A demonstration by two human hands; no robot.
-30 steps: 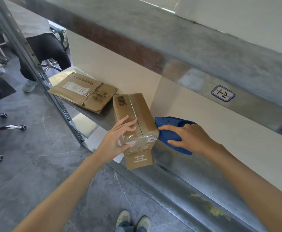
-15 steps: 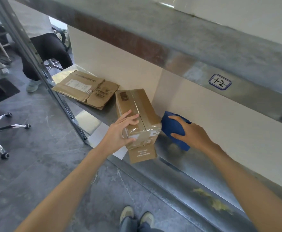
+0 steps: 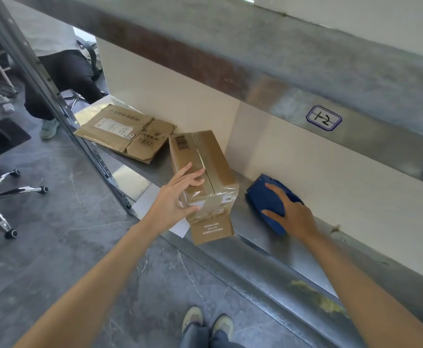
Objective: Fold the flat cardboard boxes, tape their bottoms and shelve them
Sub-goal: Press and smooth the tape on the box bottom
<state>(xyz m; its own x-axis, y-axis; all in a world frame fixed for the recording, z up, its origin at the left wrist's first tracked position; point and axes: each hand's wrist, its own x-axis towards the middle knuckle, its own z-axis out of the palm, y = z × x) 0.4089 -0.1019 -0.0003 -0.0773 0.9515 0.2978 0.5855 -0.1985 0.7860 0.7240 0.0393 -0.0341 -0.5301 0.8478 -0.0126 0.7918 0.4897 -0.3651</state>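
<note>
A folded brown cardboard box (image 3: 214, 164) lies on the metal shelf (image 3: 275, 244), its seam taped with clear tape and one loose flap hanging over the shelf's front edge. My left hand (image 3: 177, 199) grips the box's near left corner, thumb on the end face and fingers on top. To the right, a blue tape dispenser (image 3: 268, 199) rests on the shelf against the back wall. My right hand (image 3: 293, 214) lies on top of it, fingers spread over its body. A flat unfolded cardboard box (image 3: 125, 131) lies further left on the same shelf.
An upper shelf rail with a label (image 3: 323, 118) runs overhead. A metal upright post (image 3: 62, 111) stands at the left. A seated person (image 3: 62, 74) and an office chair base (image 3: 7, 194) are on the grey floor at left. My shoes (image 3: 206, 322) are below.
My right hand has carried the tape dispenser away from the box and set it down on the shelf to the right. My left hand stays on the box.
</note>
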